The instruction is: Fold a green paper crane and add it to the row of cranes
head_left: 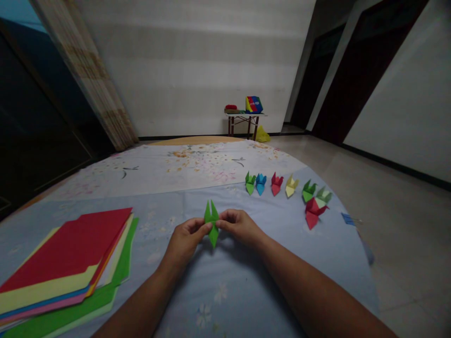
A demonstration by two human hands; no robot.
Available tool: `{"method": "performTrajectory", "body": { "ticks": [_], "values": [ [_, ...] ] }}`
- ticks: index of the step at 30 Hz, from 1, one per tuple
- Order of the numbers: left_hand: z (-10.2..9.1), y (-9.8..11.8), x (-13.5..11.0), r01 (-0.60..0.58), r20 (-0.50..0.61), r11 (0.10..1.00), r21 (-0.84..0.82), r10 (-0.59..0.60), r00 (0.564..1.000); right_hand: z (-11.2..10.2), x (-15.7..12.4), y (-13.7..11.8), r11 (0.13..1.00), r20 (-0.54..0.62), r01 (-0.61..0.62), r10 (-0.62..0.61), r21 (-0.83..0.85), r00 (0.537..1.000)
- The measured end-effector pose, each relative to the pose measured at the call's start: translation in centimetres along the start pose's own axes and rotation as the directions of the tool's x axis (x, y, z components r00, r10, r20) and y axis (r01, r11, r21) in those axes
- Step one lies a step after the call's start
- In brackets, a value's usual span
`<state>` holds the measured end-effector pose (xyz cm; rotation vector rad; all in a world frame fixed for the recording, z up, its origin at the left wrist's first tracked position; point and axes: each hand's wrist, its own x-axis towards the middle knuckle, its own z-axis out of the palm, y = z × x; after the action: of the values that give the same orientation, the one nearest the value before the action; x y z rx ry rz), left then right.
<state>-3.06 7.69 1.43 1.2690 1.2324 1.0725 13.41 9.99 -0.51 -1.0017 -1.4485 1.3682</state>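
Observation:
A green folded-paper figure (213, 227) is held just above the cloth, with two narrow points up and one broader point down. My left hand (186, 241) pinches its left edge between thumb and fingers. On the opposite edge, my right hand (241, 226) has its thumb laid on the paper and its fingers curled behind. To the right stand several finished-looking paper cranes: a green crane (250, 183), a blue crane (260, 183), a red crane (276, 183), a yellow crane (291, 186), and a nearer red crane (313, 213) beside two green ones.
At the left lies a stack of coloured paper (66, 253), red on top. A blue flowered tablecloth (155, 206) covers the round table. A blue clip (348, 218) grips its right edge. A small side table (246, 115) with a colourful box (253, 104) stands by the wall.

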Motion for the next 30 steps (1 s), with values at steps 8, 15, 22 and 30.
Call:
{"method": "performTrajectory", "body": {
  "ticks": [8,15,22,30],
  "values": [
    [-0.3,0.3,-0.2,-0.182,0.036,0.953,0.242,0.179,0.983,-0.1,-0.2,0.0,0.994,-0.017,0.033,-0.035,-0.109,0.999],
    [-0.1,0.1,0.0,-0.131,-0.012,0.988,0.085,0.133,0.991,-0.2,0.1,0.6,0.997,0.012,0.036,-0.037,0.074,0.999],
    [0.2,0.1,0.1,-0.044,0.014,0.999,-0.011,0.044,0.999,-0.2,-0.1,0.7,0.993,0.115,-0.082,0.072,0.09,0.991],
    [0.6,0.8,-0.5,-0.003,0.039,1.0,0.011,0.002,0.999,-1.0,0.3,-0.6,0.997,-0.061,0.057,-0.054,0.061,0.997]
  ]
}}
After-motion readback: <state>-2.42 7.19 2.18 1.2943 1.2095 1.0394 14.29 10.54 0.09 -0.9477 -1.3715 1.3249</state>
